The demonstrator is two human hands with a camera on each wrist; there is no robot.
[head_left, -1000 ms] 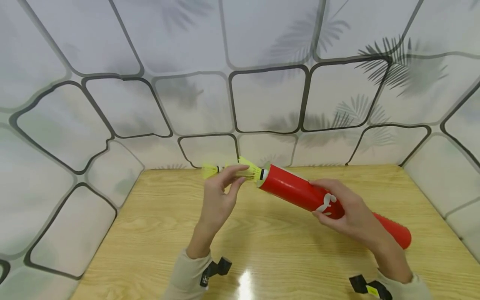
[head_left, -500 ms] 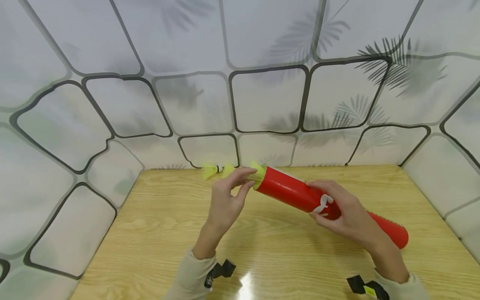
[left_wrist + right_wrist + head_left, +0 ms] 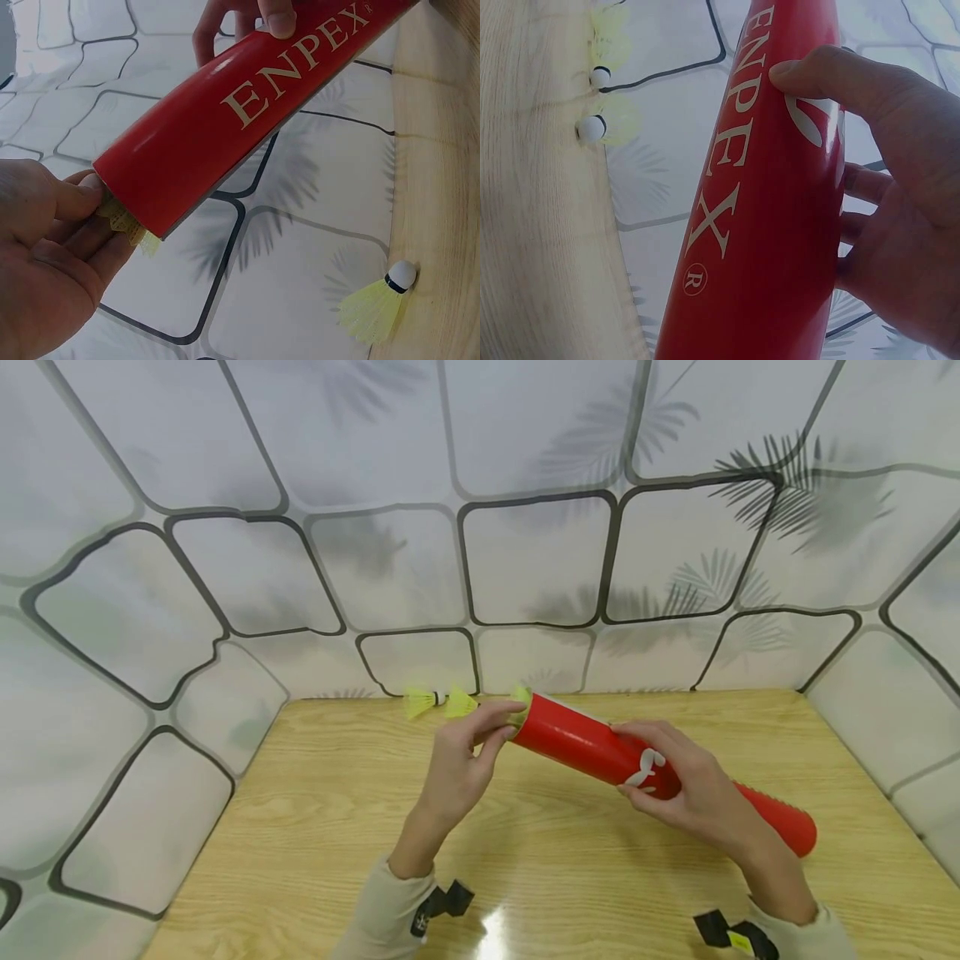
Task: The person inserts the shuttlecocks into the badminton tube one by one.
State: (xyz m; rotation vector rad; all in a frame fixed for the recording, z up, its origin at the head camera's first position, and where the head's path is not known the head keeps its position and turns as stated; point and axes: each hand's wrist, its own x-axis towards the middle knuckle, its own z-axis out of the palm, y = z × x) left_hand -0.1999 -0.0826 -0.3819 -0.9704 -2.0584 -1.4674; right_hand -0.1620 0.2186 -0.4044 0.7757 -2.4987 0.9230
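My right hand [image 3: 686, 781] grips a red shuttlecock tube [image 3: 570, 739] around its body. It lies slanted, its mouth toward the left and its far end passing beyond the right wrist. At the mouth, my left hand [image 3: 465, 760] pinches the skirt of a yellow shuttlecock [image 3: 124, 221]. Only the skirt's rim shows in the left wrist view; the rest is hidden inside the tube and behind the fingers. In the right wrist view the right thumb [image 3: 810, 75] lies across the tube's printed side, with the fingers behind.
Behind the left hand, two more yellow shuttlecocks, a left one [image 3: 422, 702] and a right one [image 3: 459, 702], lie on the wooden table [image 3: 322, 827] at its back edge. A patterned pale wall [image 3: 536, 560] rises directly behind the table.
The left hand has moved right, and the shuttlecock has slid from mostly outside to nearly all inside the tube. The tube has shifted slightly left in the right hand's grip.
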